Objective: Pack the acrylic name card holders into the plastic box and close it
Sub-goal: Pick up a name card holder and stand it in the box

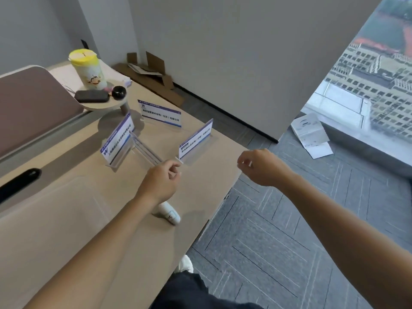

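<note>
Reaching over desk [66,219], left hand [160,184] pinched near end of clear holder [145,150] — long axis running away toward upper left. Right hand [260,168] hung off desk edge, fingers curled loosely, holding nothing visible. Three carded holders [118,139] [161,113] [196,139] stood upright nearby. Acrylic likely light, stiff, slick, scratch-prone — best gripped by edges. Box not in view.

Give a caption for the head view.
Two bare hands over a beige table among three clear acrylic name card holders.
</note>
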